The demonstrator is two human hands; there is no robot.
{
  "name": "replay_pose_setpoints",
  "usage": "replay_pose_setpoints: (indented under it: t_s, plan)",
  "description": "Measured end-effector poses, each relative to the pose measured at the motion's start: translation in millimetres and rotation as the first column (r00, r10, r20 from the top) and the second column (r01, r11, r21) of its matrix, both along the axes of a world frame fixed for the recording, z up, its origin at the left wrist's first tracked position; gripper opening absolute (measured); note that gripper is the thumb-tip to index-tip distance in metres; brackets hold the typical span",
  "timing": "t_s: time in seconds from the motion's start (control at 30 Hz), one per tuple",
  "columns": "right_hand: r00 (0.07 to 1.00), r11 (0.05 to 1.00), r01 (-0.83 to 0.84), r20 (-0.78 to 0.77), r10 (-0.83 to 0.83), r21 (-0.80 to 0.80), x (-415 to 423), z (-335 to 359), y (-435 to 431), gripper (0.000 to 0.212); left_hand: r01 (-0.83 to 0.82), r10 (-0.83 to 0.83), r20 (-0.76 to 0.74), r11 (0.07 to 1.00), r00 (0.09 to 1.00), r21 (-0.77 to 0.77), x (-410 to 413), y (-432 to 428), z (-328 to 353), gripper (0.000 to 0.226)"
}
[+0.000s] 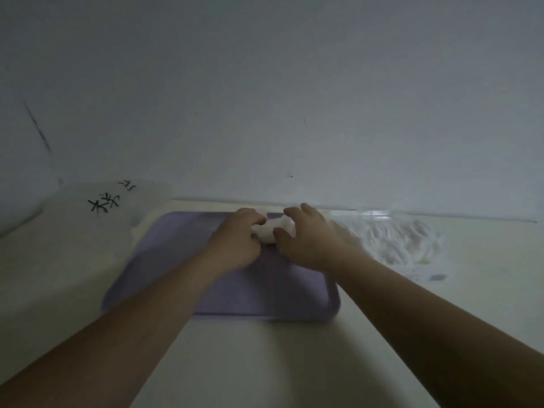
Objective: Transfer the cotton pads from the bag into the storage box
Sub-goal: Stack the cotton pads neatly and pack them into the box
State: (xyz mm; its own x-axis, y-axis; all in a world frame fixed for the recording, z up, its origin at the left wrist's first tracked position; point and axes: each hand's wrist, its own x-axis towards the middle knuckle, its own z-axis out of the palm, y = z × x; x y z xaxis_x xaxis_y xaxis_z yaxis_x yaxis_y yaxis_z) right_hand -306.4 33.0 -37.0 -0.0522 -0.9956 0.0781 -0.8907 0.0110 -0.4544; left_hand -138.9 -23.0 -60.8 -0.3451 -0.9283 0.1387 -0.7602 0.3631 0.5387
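Pale grey-white wall (294,83) directly behind table (250,363), filling upper frame. Table cream, smooth. Thin dark diagonal streak (38,128) on wall above table's far-left corner, perhaps scratch; blur hides detail. Light dim, even, no hard shadows.

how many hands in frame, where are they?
2. Left hand and right hand, both over the far end of the purple tray, each gripping the white cotton pads between them.
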Motion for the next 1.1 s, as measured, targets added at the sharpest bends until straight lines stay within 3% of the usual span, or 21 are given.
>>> replay_pose_setpoints:
  t_s: [0.13,0.2,0.27,0.37,0.5,0.57,0.63,0.7,0.8,0.97,1.1]
  plan:
    - [0.995,0.998,0.023,-0.095,-0.018,0.052,7.8,-21.7,-14.8,0.065,0.142,-0.146,0.069,0.988,0.987,0.061,4.6,-17.5,-11.0,0.068]
    - [0.993,0.998,-0.066,-0.098,0.066,0.006,7.9,-26.3,-13.2,0.05,0.137,-0.144,0.091,0.987,0.985,0.081,6.3,-20.3,-11.5,0.069]
    - [0.992,0.993,-0.115,-0.056,0.114,-0.026,6.6,-28.2,-11.2,0.038,0.111,-0.114,0.115,0.993,0.987,0.038,10.7,-21.9,-10.1,0.066]
    - [0.999,1.0,-0.008,0.039,0.008,0.021,1.3,-20.0,-11.2,0.046,0.119,-0.118,0.139,0.993,0.983,0.001,17.7,-16.3,-4.5,0.055]
    - [0.999,0.999,-0.02,-0.037,0.021,0.039,-1.0,-9.7,-17.5,0.048,0.173,-0.168,0.172,0.985,0.971,-0.019,26.6,1.0,-2.8,0.037]
    - [0.999,0.998,-0.042,-0.001,0.042,0.04,7.2,-7.8,-20.5,0.046,0.1,-0.101,0.029,0.995,0.994,0.017,33.2,3.4,0.6,0.036]
    - [0.996,0.996,-0.066,-0.064,0.07,0.052,14.2,-9.8,-24.2,0.047,-0.027,0.026,-0.067,1.0,0.997,-0.008,42.0,-3.0,3.2,0.041]
    - [0.973,0.985,-0.117,-0.184,0.139,0.126,19.9,-7.9,-25.8,0.054,-0.084,0.084,-0.011,0.996,0.996,-0.029,50.6,-12.7,1.8,0.04]
    - [0.941,0.965,-0.161,-0.263,0.213,0.205,26.4,-2.0,-27.0,0.063,-0.09,0.08,0.141,0.994,0.987,0.068,55.3,-21.4,-3.6,0.05]
    - [0.954,0.945,-0.212,-0.155,0.255,0.25,32.8,-0.1,-29.5,0.035,-0.05,0.06,-0.032,0.968,0.998,0.245,51.1,-19.3,-0.7,0.018]
    - [0.982,0.975,-0.188,0.03,0.185,0.121,28.5,5.3,-22.6,0.025,-0.03,0.06,-0.089,0.951,0.994,0.307,54.5,-4.4,2.1,0.024]
